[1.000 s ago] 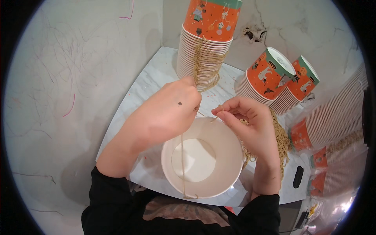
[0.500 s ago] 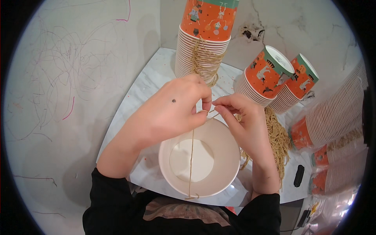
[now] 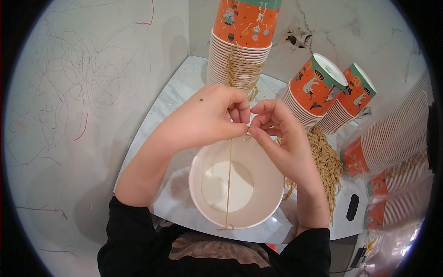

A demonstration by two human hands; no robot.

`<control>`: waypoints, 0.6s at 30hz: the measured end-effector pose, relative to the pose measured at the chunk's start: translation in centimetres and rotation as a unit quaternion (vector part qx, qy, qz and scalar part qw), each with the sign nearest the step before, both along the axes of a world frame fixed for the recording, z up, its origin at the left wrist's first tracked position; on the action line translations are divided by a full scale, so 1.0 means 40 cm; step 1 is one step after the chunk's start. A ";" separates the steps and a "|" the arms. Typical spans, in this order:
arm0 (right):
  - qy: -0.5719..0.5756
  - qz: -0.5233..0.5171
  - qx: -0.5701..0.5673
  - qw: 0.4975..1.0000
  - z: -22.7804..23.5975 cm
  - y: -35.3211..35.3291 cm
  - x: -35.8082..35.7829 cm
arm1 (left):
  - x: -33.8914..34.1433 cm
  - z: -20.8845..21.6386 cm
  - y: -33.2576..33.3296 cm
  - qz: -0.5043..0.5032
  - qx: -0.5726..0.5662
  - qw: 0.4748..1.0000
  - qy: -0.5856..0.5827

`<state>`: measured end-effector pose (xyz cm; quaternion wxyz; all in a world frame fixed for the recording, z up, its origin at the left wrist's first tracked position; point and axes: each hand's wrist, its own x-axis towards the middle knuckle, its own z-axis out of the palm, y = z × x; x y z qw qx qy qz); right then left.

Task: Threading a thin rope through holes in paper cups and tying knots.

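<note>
A white-lined paper bucket [image 3: 273, 198] stands on the table in front of me, its open mouth facing up. A tan string [image 3: 229, 184] stretches across the mouth, knotted at the near rim. At the far rim my left hand [image 3: 212, 115] pinches the string between thumb and fingers. Close against it, my right hand [image 3: 281, 134] also pinches string with thumb and forefinger. The fingertips of both hands nearly meet, and the short string end between them is mostly hidden.
A tall stack of orange buckets [image 3: 244, 27] with string loops stands at the back. Two shorter stacks [image 3: 318, 87] are to its right, near a heap of tan strings [image 3: 326, 161]. Plastic-wrapped buckets [image 3: 387, 143] and a small black object [image 3: 352, 207] lie at right.
My hands have come closer together over the far rim, the right one rising slightly. The bucket has shifted a little right and away from me.
</note>
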<state>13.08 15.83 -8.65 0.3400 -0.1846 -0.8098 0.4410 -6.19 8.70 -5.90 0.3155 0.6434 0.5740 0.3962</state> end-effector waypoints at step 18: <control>0.028 0.006 0.106 0.994 0.010 0.009 0.010 | -0.011 -0.008 0.016 -0.050 -0.076 0.991 -0.099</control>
